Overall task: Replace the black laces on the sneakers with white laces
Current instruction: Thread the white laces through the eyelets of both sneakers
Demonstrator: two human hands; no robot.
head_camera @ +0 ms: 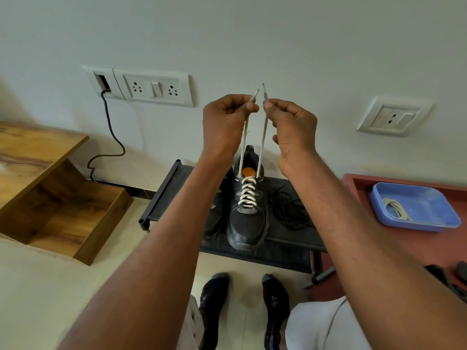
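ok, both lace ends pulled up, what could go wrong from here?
1. The left hand and right hand pinch the white lace only near its tips; a slip could slacken the crossings.
2. The sneaker sits near the front edge of the dark rack, unheld; pulling upward could tip or lift it.
3. The black laces lie loose beside it and may get dragged off.

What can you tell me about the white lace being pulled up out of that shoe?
The white lace looks like off-white woven cord. It is threaded in a criss-cross through the eyelets of the dark sneaker standing on the black rack. Its two free ends rise taut, almost parallel, out of the top eyelets. The left hand pinches one end, the right hand the other, with the short stiff tips poking up above the fingers, close together but apart.
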